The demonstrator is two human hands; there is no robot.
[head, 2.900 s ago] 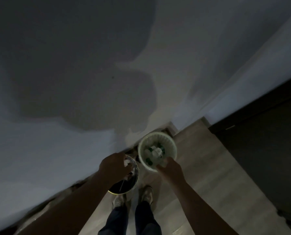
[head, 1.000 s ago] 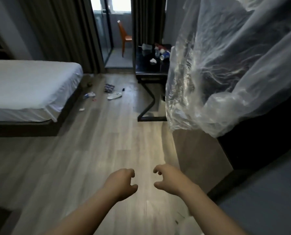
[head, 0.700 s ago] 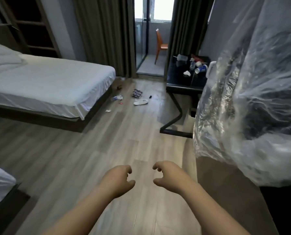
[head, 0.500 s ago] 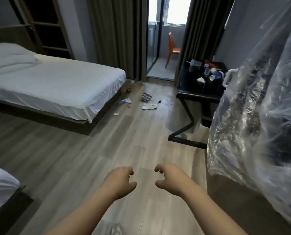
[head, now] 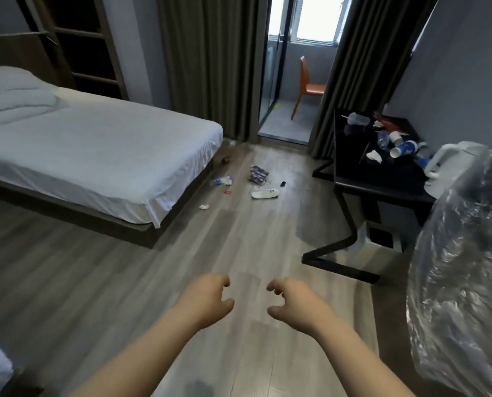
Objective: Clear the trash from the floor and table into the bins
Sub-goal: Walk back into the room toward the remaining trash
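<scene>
1. Trash on floor by foot of bed: crushed plastic bottle, patterned wrapper, flat white item (slipper?), small tissue wad.
2. More trash on black table at right: blue/white paper cup on its side, clear lidded cup, tissue. White kettle at table's near end.
3. White bin on floor under table.
4. L hand: empty, fingers loosely curled, thumb out, touching nothing.
5. R hand: same, loose claw shape, nothing in it.
6. Both forearms stretched fwd, backs of hands up, hands side by side w/ a gap between, above bare floor, well apart from all trash.
7. Clear plastic sheeting bulges in at far right, near R arm, not touching.
</scene>
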